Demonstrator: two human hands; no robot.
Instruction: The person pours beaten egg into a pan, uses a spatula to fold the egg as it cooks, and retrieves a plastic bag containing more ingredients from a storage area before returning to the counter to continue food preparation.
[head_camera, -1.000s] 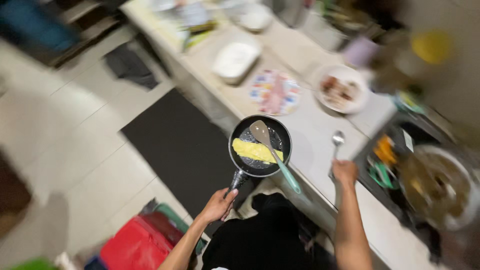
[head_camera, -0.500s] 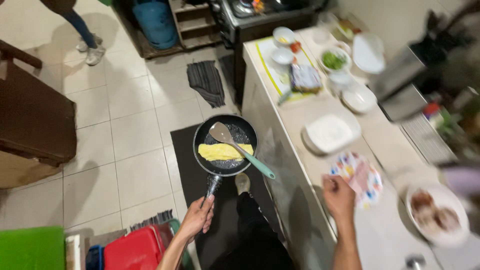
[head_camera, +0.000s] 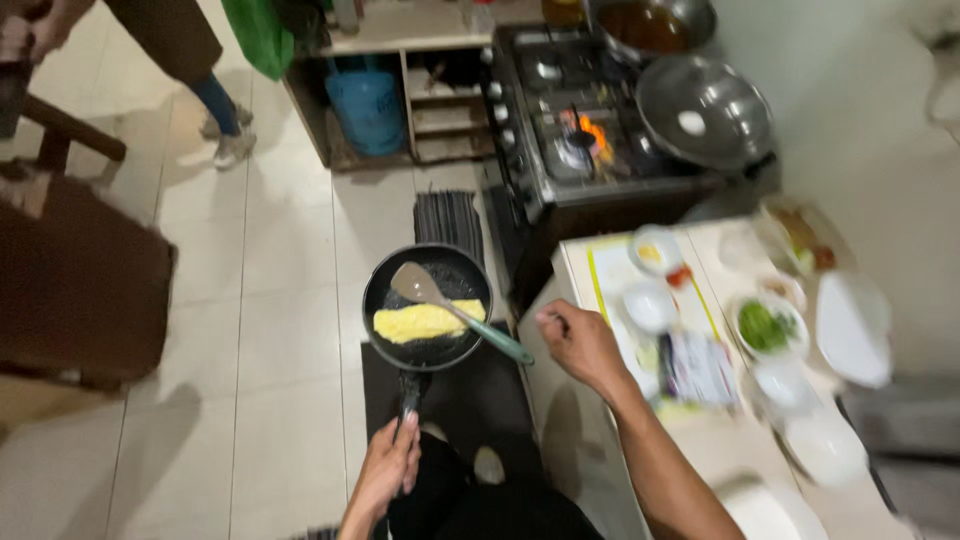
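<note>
Carrying a small black pan (head_camera: 424, 308) over the floor, out in front of the body, with a folded yellow omelette (head_camera: 428, 321) lying flat in the middle. Left hand (head_camera: 388, 470) wrapped tight around the pan handle, down at 6 o'clock from the pan. Spatula (head_camera: 450, 311) resting in the pan, scoop end at 10 o'clock, green handle poking out past the rim toward 4 o'clock. Right hand (head_camera: 580, 343) curled in a loose fist at 3 o'clock from the pan, just past the green handle tip; looks empty, not touching the spatula, though hard to tell for sure. Stove (head_camera: 590, 140) with a lit flame up at 1 o'clock, counter (head_camera: 720, 440) with bowls and plates at 4 o'clock. Looks like the carrying step: pan kept level, so nothing slides out.
</note>
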